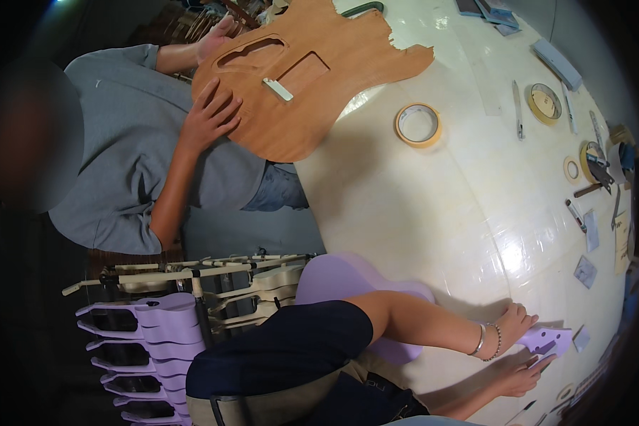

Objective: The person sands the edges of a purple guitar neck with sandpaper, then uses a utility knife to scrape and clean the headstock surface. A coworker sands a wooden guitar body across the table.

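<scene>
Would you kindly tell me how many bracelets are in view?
2: a silver bangle and, nearer the left hand, a beaded bracelet, both on its wrist.

We're riding on the wearer's head, the left of two side-by-side fisheyes, staring down at the pale table (433,206) as its edges bow toward a black rim! The navy sleeve (284,337) looms close at lower left, left hand (515,325) and right hand (520,381) farther off at lower right, and the lens sweeps wide enough to catch a co-worker (117,135), tipped sideways along the left.
</scene>
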`<state>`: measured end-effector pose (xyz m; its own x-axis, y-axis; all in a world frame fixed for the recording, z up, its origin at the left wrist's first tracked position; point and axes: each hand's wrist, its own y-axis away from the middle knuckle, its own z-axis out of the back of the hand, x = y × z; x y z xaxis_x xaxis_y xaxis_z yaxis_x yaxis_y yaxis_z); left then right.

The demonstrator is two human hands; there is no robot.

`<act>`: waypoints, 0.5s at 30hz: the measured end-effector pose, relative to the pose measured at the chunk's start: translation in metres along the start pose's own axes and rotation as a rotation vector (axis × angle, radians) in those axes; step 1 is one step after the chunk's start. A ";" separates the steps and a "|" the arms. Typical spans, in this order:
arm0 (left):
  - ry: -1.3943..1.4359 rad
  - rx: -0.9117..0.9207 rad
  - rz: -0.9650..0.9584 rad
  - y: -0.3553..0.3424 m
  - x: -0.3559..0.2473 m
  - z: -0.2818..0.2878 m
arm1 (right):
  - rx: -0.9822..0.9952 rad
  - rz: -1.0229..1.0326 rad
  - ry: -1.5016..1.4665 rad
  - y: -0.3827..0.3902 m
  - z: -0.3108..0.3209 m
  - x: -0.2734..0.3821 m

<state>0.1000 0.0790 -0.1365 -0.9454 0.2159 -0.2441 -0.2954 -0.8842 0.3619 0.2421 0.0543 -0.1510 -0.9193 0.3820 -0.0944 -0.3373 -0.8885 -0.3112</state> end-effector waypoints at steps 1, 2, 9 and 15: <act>-0.014 -0.025 -0.013 -0.001 -0.001 0.000 | -0.013 0.008 0.017 -0.005 -0.001 -0.006; -0.027 -0.051 -0.025 -0.002 -0.002 0.002 | -0.026 0.017 0.034 -0.009 -0.002 -0.012; 0.023 0.010 -0.039 -0.003 0.000 0.001 | -0.019 0.031 -0.017 0.000 0.008 -0.002; 0.047 0.040 -0.008 -0.006 -0.002 -0.002 | 0.011 0.031 -0.020 0.000 0.007 0.002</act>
<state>0.1039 0.0834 -0.1397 -0.9359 0.2021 -0.2885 -0.3087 -0.8652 0.3952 0.2391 0.0527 -0.1442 -0.9333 0.3488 -0.0848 -0.3103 -0.9028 -0.2979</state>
